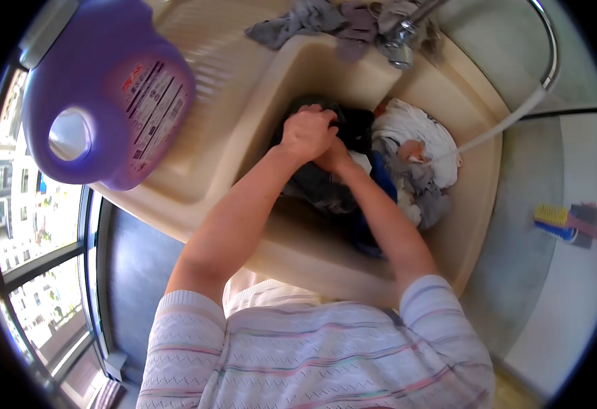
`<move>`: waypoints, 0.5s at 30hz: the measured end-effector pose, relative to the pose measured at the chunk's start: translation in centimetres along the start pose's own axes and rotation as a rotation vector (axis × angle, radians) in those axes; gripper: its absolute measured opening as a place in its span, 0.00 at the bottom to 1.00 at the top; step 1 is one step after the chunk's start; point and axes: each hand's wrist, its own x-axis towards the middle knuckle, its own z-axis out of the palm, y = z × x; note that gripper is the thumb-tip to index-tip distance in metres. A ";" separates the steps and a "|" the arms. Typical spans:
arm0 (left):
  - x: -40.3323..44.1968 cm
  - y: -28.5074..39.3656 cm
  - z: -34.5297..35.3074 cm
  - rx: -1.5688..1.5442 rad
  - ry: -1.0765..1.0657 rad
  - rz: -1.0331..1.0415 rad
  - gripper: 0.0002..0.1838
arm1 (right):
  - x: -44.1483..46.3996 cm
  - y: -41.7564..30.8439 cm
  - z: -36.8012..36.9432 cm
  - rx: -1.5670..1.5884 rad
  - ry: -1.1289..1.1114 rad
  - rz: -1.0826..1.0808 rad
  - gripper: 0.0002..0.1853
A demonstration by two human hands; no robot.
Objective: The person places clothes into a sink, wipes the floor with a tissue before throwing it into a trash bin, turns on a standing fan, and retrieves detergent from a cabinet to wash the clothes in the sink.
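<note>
My left hand (pixel 308 134) is closed, its fingers curled over a bunched dark garment (pixel 319 189) in the basin's left part. Close against it, partly beneath, my right hand (pixel 334 158) is closed on the same dark cloth; most of its fingers are hidden. Black cloth (pixel 356 128) lies just beyond my hands, and a dark blue piece (pixel 383 178) shows beside my right wrist. To the right, a heap of white cloth (pixel 418 133) and grey cloth (pixel 435 206) rests in the same beige basin (pixel 479 225).
A large purple detergent bottle (pixel 117 88) stands on the ridged washboard (pixel 206 82) at left. A metal tap (pixel 400 48) overhangs the back rim, near grey cloths (pixel 298 24). A pale hose (pixel 496 131) reaches into the basin. Brushes (pixel 568 221) hang on the right wall.
</note>
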 end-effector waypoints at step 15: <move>-1.2 1.9 -0.1 0.107 -0.431 0.298 0.48 | -12.1 9.2 -14.7 1.266 0.570 0.776 0.21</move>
